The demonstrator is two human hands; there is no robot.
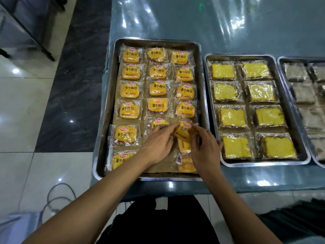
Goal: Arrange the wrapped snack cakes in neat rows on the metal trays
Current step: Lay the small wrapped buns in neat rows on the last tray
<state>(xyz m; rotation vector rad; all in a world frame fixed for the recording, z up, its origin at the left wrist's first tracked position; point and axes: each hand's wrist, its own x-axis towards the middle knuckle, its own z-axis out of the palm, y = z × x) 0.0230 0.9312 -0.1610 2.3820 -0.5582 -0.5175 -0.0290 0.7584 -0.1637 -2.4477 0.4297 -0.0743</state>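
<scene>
A large metal tray (109, 95) holds several wrapped orange snack cakes in three columns. Over its near right part, my left hand (158, 143) and my right hand (205, 148) both pinch one tilted wrapped cake (183, 130). My left hand partly covers another cake (159, 123) in the middle column. Two more wrapped cakes (184, 147) lie loose under and between my hands, one (186, 165) near the tray's front edge.
A second tray (209, 95) to the right holds wrapped yellow cake slices in two columns. A third tray (281, 62) with brownish wrapped pieces sits at the far right. The table is covered in shiny plastic (193, 20). Tiled floor and cables (58, 196) lie to the left.
</scene>
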